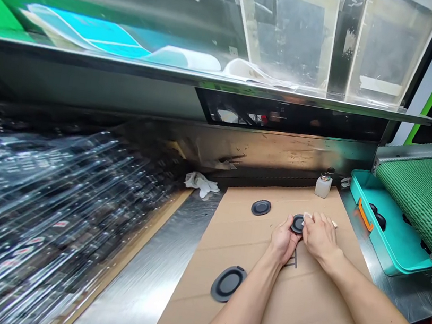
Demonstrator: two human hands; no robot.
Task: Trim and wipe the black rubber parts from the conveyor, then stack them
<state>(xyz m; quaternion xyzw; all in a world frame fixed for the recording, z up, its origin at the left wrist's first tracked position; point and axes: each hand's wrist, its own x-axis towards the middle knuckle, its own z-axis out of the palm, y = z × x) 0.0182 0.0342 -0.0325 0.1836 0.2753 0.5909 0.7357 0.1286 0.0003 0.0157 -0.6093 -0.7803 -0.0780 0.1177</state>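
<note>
Between my hands is a small black oval plastic part (296, 224) with a raised ring. My left hand (284, 239) grips its near left edge, fingers closed round it. Pressed against its right side, my right hand (318, 235) is closed on a bit of white cloth or tissue (307, 216), mostly hidden by the fingers. Two similar black oval parts lie flat on the cardboard sheet (201, 267): one black part (261, 207) farther back, and a larger-looking black part (228, 283) beside my left forearm.
A small translucent bottle (323, 185) stands at the cardboard's back edge. A crumpled white cloth (201, 183) lies left of it. Stacked clear plastic trays (37, 233) fill the left. At right, a teal bin (395, 262) holding black parts sits under a green conveyor belt (430, 184).
</note>
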